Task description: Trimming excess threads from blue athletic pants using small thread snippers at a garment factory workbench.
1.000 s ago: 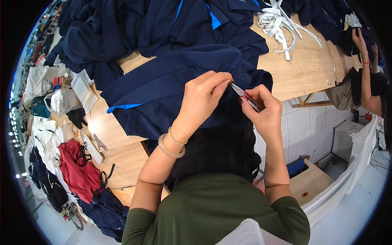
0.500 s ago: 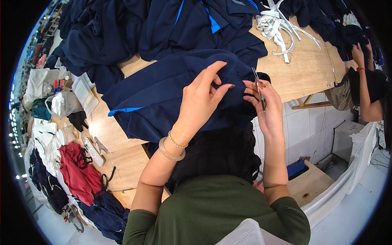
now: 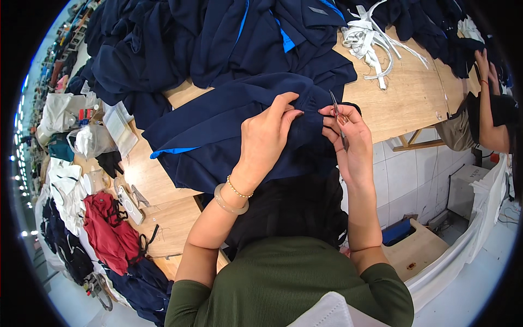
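A navy blue garment with a bright blue edge lies over the table's near edge and my lap. My left hand has its thumb and index finger closed on a gathered part of it. Small scissors are held in my right hand, with their slim blades pointing away from me. The right thumb and index fingertips meet at the garment's gathered end, beside the left fingertips. Whether a thread lies between them is too small to tell.
More navy garments are heaped across the far side of the wooden table. White strips lie at the far right. On the left are a red cloth bag, a phone and plastic bags. Another person's arm shows at right.
My left thumb and index finger have come closer together on the cloth. The right hand has shifted slightly left, and the scissors have tilted more upright.
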`<action>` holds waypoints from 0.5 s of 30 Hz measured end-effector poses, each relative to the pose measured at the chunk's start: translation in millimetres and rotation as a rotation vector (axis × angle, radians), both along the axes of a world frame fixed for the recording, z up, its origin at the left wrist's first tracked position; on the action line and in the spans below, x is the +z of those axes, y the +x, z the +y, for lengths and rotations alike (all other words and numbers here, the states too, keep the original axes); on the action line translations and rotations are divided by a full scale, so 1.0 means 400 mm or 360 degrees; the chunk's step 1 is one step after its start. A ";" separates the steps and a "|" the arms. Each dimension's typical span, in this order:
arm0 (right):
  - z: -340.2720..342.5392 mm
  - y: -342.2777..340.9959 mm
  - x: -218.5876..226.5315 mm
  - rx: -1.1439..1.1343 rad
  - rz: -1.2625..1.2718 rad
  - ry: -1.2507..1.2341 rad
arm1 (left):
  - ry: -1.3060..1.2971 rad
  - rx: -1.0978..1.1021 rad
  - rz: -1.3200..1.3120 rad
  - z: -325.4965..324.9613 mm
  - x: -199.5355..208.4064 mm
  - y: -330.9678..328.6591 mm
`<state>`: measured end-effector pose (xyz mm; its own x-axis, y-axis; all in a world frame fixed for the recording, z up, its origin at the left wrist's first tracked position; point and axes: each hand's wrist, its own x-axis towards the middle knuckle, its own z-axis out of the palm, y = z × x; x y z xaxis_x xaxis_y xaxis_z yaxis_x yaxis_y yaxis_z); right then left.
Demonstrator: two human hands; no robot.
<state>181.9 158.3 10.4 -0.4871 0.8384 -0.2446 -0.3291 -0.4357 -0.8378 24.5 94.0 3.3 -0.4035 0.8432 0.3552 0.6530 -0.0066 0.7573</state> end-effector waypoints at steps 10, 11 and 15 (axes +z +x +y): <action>-0.003 -0.003 0.010 0.0016 0.0008 0.0055 | 0.0516 -0.0100 0.0245 0.025 0.028 -0.018; -0.004 -0.005 0.015 0.0010 -0.0007 0.0066 | 0.0449 -0.0198 0.0212 0.023 0.032 -0.023; 0.004 -0.006 0.030 -0.0014 -0.0149 0.0229 | 0.0299 -0.0301 0.0090 0.026 0.025 -0.037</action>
